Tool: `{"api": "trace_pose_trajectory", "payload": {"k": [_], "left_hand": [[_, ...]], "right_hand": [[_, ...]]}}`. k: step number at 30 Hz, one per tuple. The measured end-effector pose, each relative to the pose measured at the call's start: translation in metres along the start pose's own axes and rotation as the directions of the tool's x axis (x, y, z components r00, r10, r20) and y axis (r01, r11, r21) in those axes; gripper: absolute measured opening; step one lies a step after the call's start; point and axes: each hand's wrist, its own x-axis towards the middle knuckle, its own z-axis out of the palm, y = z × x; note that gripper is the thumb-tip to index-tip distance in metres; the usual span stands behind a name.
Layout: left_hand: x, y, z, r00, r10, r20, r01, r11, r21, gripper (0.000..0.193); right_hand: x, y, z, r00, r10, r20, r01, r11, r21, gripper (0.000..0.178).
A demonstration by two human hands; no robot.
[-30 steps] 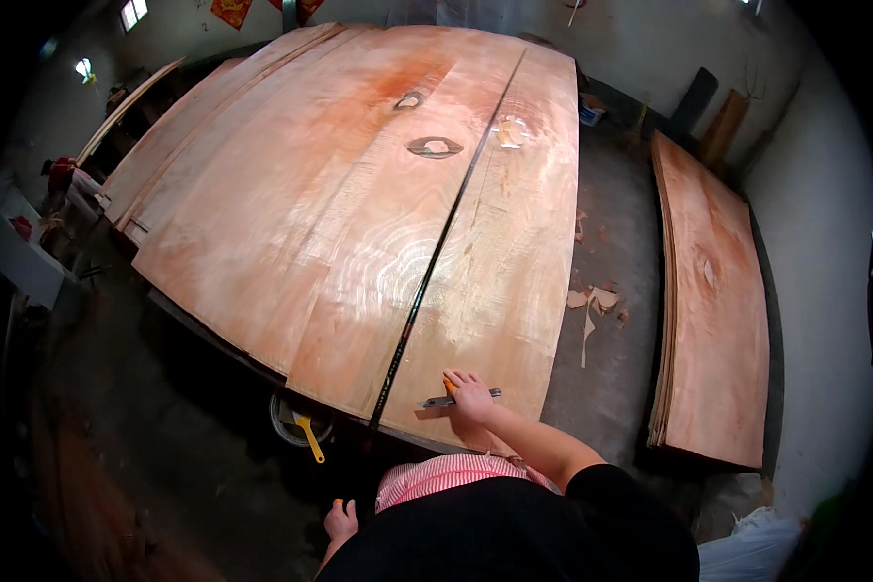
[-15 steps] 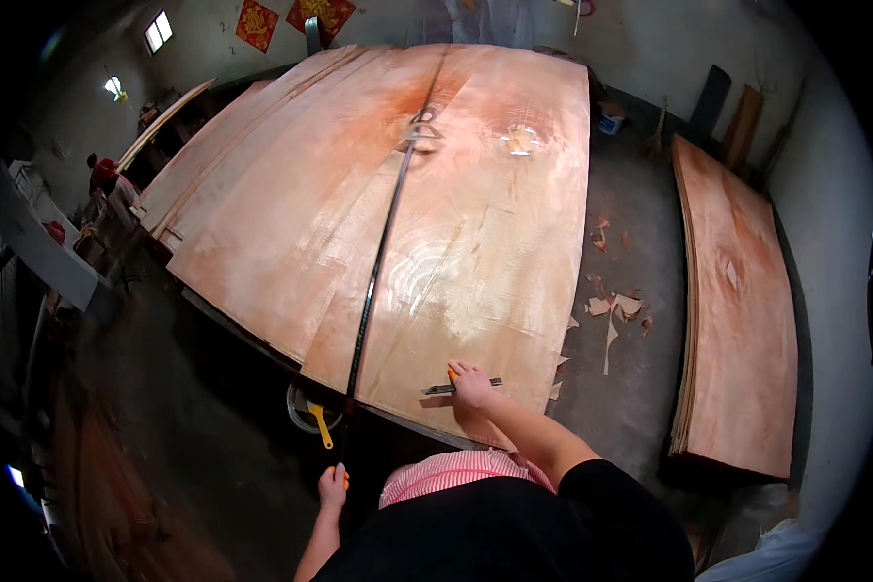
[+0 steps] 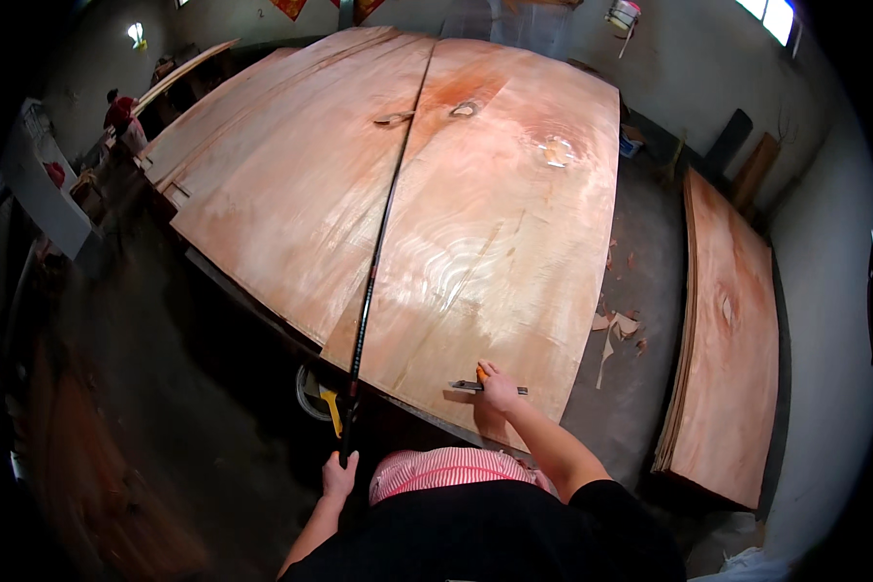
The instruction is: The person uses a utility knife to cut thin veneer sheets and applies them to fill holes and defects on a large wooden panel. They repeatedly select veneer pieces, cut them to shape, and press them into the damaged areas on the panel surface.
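My left hand [image 3: 339,475] is closed around the near end of a long, thin black pole [image 3: 378,252]. The pole stretches over a large reddish-tan wood veneer sheet [image 3: 475,291] to its far edge. Over the sheet's near right part, my right hand [image 3: 498,386] grips a dark utility knife [image 3: 470,386], held crosswise. Something orange wraps a fingertip of that hand. A dark knot [image 3: 464,110] and a torn-looking patch [image 3: 558,151] mark the far part of the sheet. Below its near edge, beside my left hand, a yellow-handled tool [image 3: 333,412] rests at a round container [image 3: 310,393].
A stack of narrower veneer sheets [image 3: 727,339] stands on the right. Veneer scraps [image 3: 621,328] lie on the floor between it and the large sheet. At the far left is a person in red [image 3: 121,116], near more boards. Boards [image 3: 747,179] lean against the back wall.
My left hand has come up nearer the sheet, and the pole has shifted with it. The right hand with the knife appears slightly farther right. The whole view has also shifted.
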Motion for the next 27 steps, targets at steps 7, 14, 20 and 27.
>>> {"api": "trace_pose_trajectory", "payload": {"k": [7,14,20,27], "left_hand": [[0.005,-0.025,0.024,0.994,0.101,0.044,-0.099,0.994,-0.039,0.035],[0.048,0.016,0.039,0.969,0.127,0.212,-0.093,0.983,-0.161,0.037],[0.064,0.005,0.063,0.881,0.029,0.473,0.258,0.807,-0.531,0.04],[0.018,-0.024,0.059,0.791,0.017,0.611,0.257,0.898,-0.357,0.059]], "right_hand": [[0.003,-0.014,-0.013,0.999,0.004,0.054,0.0,0.997,-0.071,0.037],[0.005,-0.034,-0.03,0.989,0.122,-0.087,-0.116,0.991,0.073,0.041],[0.024,-0.099,-0.043,0.972,-0.108,-0.211,0.142,0.978,0.154,0.045],[0.068,-0.208,-0.012,0.904,-0.408,-0.127,0.409,0.912,-0.016,0.051]]}}
